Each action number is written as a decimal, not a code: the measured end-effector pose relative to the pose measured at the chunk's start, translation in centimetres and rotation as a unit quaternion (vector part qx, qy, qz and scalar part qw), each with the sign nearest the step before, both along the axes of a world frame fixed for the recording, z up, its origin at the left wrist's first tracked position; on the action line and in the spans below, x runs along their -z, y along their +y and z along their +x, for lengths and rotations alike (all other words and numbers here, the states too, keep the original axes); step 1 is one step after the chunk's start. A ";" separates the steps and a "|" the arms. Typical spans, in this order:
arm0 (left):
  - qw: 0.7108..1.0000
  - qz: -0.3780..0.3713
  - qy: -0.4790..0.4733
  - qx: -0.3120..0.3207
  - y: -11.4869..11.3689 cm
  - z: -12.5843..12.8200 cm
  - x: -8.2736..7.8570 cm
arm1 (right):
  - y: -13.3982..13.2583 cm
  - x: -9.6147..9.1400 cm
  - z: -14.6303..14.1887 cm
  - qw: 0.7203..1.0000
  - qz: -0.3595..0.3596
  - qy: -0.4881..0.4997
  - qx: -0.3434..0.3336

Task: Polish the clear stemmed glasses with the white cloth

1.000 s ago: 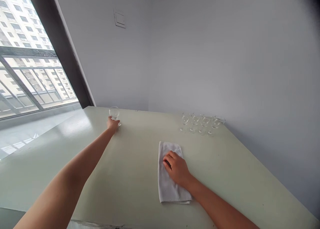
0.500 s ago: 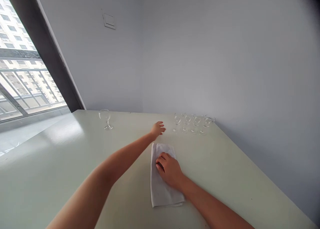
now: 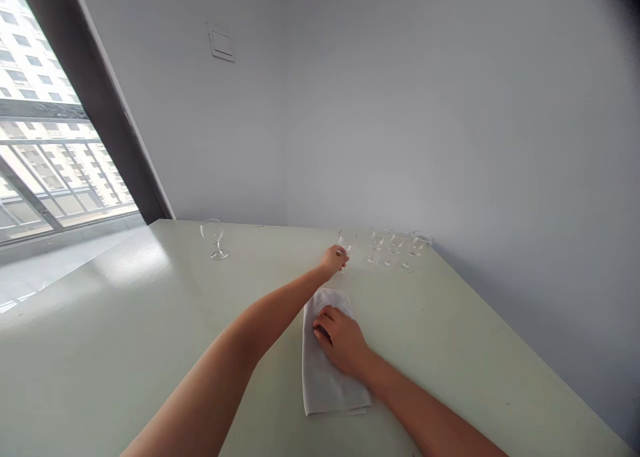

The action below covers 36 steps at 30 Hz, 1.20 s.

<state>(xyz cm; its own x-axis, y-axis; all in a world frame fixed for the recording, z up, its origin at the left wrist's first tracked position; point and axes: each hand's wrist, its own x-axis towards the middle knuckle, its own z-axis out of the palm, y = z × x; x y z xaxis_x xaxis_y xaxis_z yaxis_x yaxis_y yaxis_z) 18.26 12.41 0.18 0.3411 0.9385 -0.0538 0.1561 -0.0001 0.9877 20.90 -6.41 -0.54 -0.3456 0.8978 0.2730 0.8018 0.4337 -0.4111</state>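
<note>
My left hand (image 3: 336,260) reaches across the table, its fingers closed around a small clear stemmed glass (image 3: 348,238). The glass is upright, and part of its stem is hidden by the fingers. To its right, three similar stemmed glasses (image 3: 377,240) stand close together near the far edge. My right hand (image 3: 342,337) rests on a folded white cloth (image 3: 323,384), fingers loosely curled and the thumb apart from them. The cloth lies flat under that hand and is not bunched up.
Another stemmed glass (image 3: 215,234) stands alone at the far left of the pale glossy table (image 3: 440,350). Grey walls (image 3: 400,110) meet behind the table, with a switch plate (image 3: 221,44) on one. A window (image 3: 45,130) is on the left.
My left hand has moved right and slightly away from the body and has closed around the leftmost glass of the group. That glass sits a little left of its earlier place. My right hand stays on the cloth.
</note>
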 end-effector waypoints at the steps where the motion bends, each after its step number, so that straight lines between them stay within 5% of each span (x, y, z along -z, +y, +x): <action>1: 1.000 0.010 -0.001 -0.010 -0.1 -1.6 0.0 | -0.1 -0.1 0.0 1.000 0.000 0.000 -0.002; 11: 0.980 0.062 0.013 -0.188 -2.9 -24.3 -0.5 | -0.3 0.0 -0.3 1.000 0.001 -0.008 -0.006; 16: 0.964 0.065 0.017 -0.258 -2.8 -32.2 -0.9 | -0.4 0.1 -0.4 1.000 0.000 -0.009 -0.003; 22: 0.960 0.054 0.002 -0.274 -1.5 -35.3 -0.5 | -0.5 0.1 -0.4 1.000 -0.003 -0.003 -0.002; 36: 0.958 0.025 -0.005 -0.284 -0.7 -35.2 -1.1 | -0.4 0.1 -0.3 1.000 -0.011 0.006 0.002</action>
<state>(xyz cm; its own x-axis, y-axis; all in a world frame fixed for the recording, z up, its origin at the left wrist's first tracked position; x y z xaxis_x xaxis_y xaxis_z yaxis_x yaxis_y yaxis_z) -16.92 11.68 1.32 -0.2261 0.9741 -0.0031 0.1362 0.0348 0.9901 20.56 -6.82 -0.61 -0.3392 0.9048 0.2575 0.7979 0.4217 -0.4308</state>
